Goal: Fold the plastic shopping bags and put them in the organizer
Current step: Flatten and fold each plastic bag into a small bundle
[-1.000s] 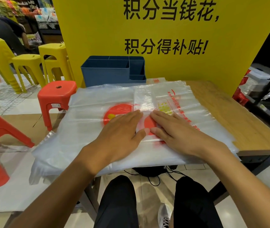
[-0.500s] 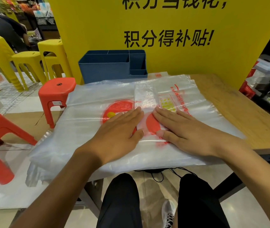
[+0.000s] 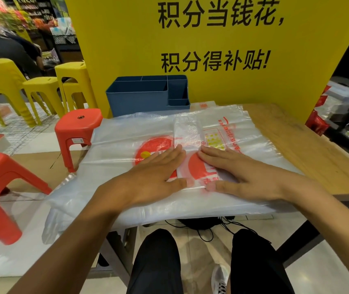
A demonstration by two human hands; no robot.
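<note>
Pressing flat, your left hand (image 3: 154,172) and right hand (image 3: 241,175) lie palm-down side by side on a narrow folded plastic bag (image 3: 187,143), fingers straight and close together, thumbs nearly meeting at its near end. Neither hand pinches or curls around anything.

The folded bag is a clear strip with a red circle printed on it. Its long axis runs away from you, from the near edge of the table (image 3: 318,149) toward the far edge, and it passes up between your two hands. It rests on a wider stack of flat bags (image 3: 114,158) that overhangs the table's near and left edges.

Straight beyond the strip, at the far edge of the table, stands the blue organizer (image 3: 139,96), with several open compartments. It sits slightly toward your left, so your left hand looks the nearer one for the reach, judging by the layout.
</note>
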